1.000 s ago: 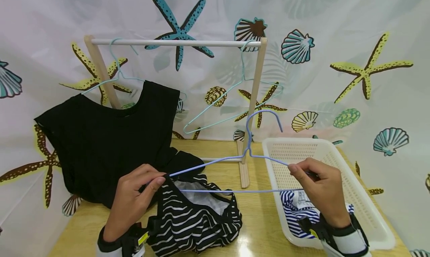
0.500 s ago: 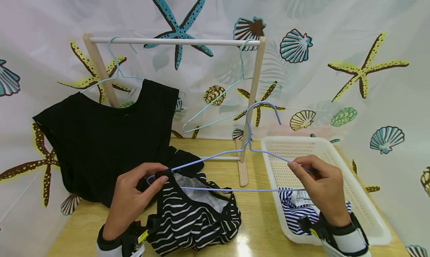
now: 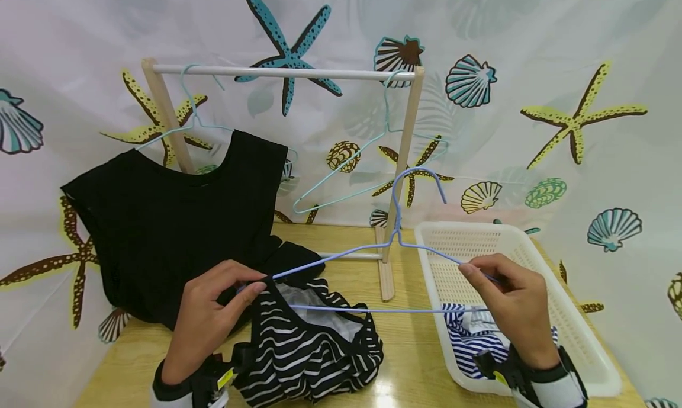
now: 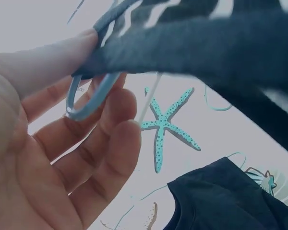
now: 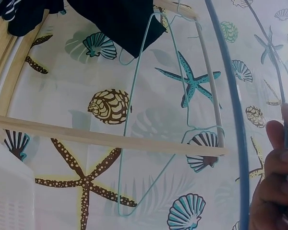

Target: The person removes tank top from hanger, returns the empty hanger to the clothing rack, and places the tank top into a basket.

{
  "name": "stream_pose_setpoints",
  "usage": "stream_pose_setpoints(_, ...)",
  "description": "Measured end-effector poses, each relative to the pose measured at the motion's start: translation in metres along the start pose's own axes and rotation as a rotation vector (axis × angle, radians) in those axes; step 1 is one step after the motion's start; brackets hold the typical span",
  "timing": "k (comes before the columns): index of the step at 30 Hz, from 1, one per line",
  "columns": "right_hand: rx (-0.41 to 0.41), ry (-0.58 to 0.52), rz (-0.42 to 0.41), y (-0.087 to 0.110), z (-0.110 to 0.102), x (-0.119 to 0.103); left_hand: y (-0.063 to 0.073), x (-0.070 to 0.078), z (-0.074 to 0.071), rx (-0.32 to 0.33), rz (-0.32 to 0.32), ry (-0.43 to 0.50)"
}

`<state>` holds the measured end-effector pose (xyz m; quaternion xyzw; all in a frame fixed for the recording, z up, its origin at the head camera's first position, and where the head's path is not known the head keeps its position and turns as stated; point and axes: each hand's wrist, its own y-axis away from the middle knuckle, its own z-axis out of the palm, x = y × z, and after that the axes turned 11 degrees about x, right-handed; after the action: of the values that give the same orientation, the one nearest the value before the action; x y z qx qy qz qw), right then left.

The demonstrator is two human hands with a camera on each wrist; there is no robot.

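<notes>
A blue clothes hanger (image 3: pixel 341 255) is stretched between both hands, its hook pointing up. My left hand (image 3: pixel 210 310) pinches the edge of a black-and-white striped garment (image 3: pixel 306 349) at the hanger's left end. In the left wrist view the hanger's rounded tip (image 4: pixel 93 103) pokes out below the striped cloth, under the thumb. The rest of the garment lies bunched on the wooden table, its pale lining showing at the neck opening. My right hand (image 3: pixel 511 304) grips the hanger's right arm above the basket; the fingers also show at the edge of the right wrist view.
A wooden rack (image 3: pixel 282 72) stands at the back, with a black sleeveless top (image 3: pixel 186 218) on a mint hanger at left and a bare mint hanger (image 3: pixel 346 159) at right. A white basket (image 3: pixel 586 337) holds a blue-and-white striped garment (image 3: pixel 474 343). A patterned curtain (image 3: pixel 533 58) hangs behind.
The hanger's hook rose slightly, then settled back a little in view. The left fingers spread half a second ago, baring the hanger's tip, and now cover most of it. The head view shifted slightly.
</notes>
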<state>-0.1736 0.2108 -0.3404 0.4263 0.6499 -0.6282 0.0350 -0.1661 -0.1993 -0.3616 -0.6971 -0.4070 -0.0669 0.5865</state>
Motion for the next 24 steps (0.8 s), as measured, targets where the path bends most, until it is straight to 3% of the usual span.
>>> stream_pose_setpoints(7, 0.016, -0.024, -0.022, -0.003, -0.001, -0.008, 0.001, -0.001, -0.005, -0.050, -0.046, -0.062)
stream_pose_setpoints(17, 0.045, -0.015, -0.003, 0.006, -0.013, 0.009, -0.002, 0.003, -0.005, -0.048, -0.008, -0.077)
stream_pose_setpoints(24, 0.055, 0.000, 0.018, 0.009, -0.024, 0.011, 0.002, 0.005, -0.005, -0.076, -0.024, -0.086)
